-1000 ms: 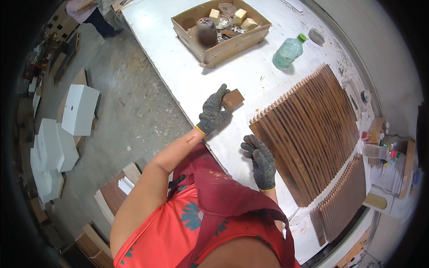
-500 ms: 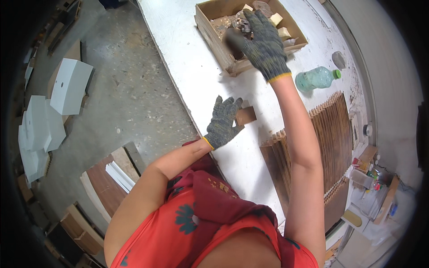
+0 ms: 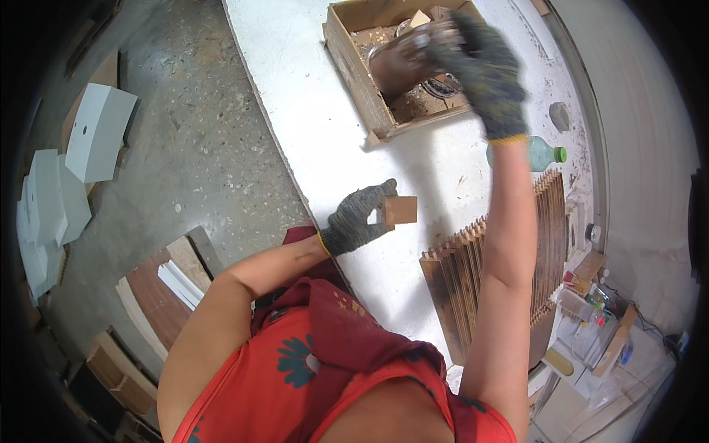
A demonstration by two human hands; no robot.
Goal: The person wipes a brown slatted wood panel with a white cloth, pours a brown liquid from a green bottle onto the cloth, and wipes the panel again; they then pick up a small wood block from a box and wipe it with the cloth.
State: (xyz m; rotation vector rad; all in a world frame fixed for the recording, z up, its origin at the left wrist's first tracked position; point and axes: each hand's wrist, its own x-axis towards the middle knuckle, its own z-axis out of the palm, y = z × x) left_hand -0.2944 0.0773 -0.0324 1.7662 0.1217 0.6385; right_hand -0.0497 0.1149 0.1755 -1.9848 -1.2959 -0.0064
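My left hand [image 3: 360, 216], in a dark grey knit glove with a yellow cuff, pinches a small brown wooden block [image 3: 401, 210] above the white tabletop. Farther ahead, my right hand [image 3: 484, 77], gloved alike and blurred by motion, is over an open wooden box [image 3: 347, 63]. Its fingers meet the upper end of a brown cylindrical container [image 3: 399, 72], which tilts over the box; blur hides its exact kind. Inside the box, a pale wood block [image 3: 419, 18], a round metallic thing [image 3: 441, 87] and loose bits show.
On the white table [image 3: 295, 96], a row of dark slotted wooden boards [image 3: 461, 284] stands beside my right forearm. A green-capped bottle [image 3: 545, 154] lies partly behind that arm. White curved panels [image 3: 100, 133] and wooden boards [image 3: 159, 295] are on the floor at left.
My right hand has shifted right and turned, and the brown container has come up into a tilted pose. My left hand has lowered slightly, its fingers closing around the block.
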